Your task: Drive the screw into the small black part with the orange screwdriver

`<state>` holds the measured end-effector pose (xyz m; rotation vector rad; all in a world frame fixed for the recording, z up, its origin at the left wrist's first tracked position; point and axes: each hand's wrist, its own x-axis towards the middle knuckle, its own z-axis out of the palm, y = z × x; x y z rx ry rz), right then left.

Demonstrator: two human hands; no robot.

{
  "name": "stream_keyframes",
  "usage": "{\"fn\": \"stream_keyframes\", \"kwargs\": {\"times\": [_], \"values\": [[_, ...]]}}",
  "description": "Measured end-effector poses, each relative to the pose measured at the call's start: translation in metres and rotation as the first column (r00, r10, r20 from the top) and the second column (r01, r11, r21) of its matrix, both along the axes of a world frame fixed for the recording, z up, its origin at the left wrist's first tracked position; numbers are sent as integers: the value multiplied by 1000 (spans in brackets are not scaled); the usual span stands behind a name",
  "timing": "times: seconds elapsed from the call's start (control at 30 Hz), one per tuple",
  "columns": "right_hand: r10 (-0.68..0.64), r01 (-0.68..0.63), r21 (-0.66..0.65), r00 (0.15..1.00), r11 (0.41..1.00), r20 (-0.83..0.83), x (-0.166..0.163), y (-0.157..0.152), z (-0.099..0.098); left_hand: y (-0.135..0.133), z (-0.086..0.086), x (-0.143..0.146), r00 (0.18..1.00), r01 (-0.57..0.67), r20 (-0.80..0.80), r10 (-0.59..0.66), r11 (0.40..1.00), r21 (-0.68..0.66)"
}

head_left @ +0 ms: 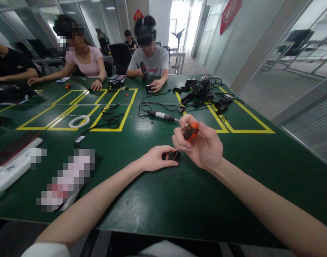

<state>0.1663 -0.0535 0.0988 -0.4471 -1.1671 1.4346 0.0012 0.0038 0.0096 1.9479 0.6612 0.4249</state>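
My left hand [157, 158] pinches a small black part [176, 156] against the green table [152, 200], thumb on the near side and fingers on the far side. Its exact kind is hard to make out. Above it, my right hand [203, 144] is wrapped round a screwdriver [191, 131] with an orange and dark grey handle. The screwdriver tilts down toward the left, and its tip meets the black part. Just beyond my hands lies a silver and black pen-shaped electric screwdriver [162, 116] with a cord.
A pile of black cables [201, 91] lies at the back right. White ring [79, 121], a cable [109, 119], a pixelated object [68, 178] and a white power strip [13, 169] are on the left. Across the table a person [149, 59] works with a power screwdriver [144, 70].
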Motion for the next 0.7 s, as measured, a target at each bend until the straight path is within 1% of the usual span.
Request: {"fn": "stream_keyframes", "kwargs": {"times": [0.07, 0.2, 0.33, 0.4, 0.57, 0.63, 0.7], "values": [[-15, 15, 9, 1000, 1000, 21, -1, 1, 0, 1, -2, 1, 1000, -3, 23, 3, 1000, -10], [11, -11, -1, 997, 1000, 81, -1, 4, 0, 4, -1, -3, 999, 19, 42, -17, 998, -55], [-2, 2, 4, 1000, 1000, 9, -1, 3, -1, 6, -1, -6, 998, 4, 65, 1, 997, -82], [-14, 14, 18, 1000, 1000, -4, -1, 2, -2, 5, -1, -5, 997, -3, 74, 8, 997, -78], [-5, 4, 16, 994, 1000, 105, -5, 5, -4, 2, 1, -5, 996, -5, 94, 7, 1000, -17], [-26, 27, -7, 993, 1000, 111, -7, 5, -4, 3, 6, -8, 989, -52, 140, 47, 998, 28], [-60, 63, -20, 991, 998, 117, -9, 6, -3, 5, 16, -11, 966, -147, 226, 127, 986, 75]]}}
